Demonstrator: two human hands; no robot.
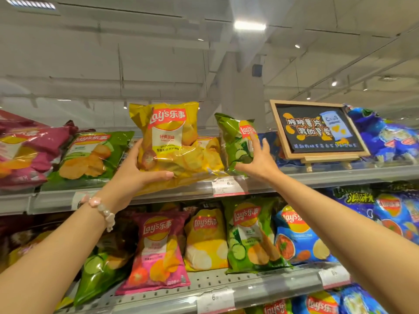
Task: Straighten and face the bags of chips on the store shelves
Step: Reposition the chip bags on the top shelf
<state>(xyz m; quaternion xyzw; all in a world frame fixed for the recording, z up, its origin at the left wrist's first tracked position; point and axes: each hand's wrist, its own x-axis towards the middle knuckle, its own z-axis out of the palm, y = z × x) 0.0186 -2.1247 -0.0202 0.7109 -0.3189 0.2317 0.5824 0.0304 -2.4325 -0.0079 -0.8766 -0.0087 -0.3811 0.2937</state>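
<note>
Yellow chip bag (166, 137) stands upright on the top shelf (294, 175), gripped at its lower left corner by the left hand (138, 168). Right of that grip, the right hand (256, 158), fingers spread, touches a green chip bag (233, 141).

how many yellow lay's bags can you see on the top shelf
2. One yellow bag stands upright, gripped by the left hand. A second yellow bag lies flat behind and right of it, partly covered. More may be hidden behind them.
</note>
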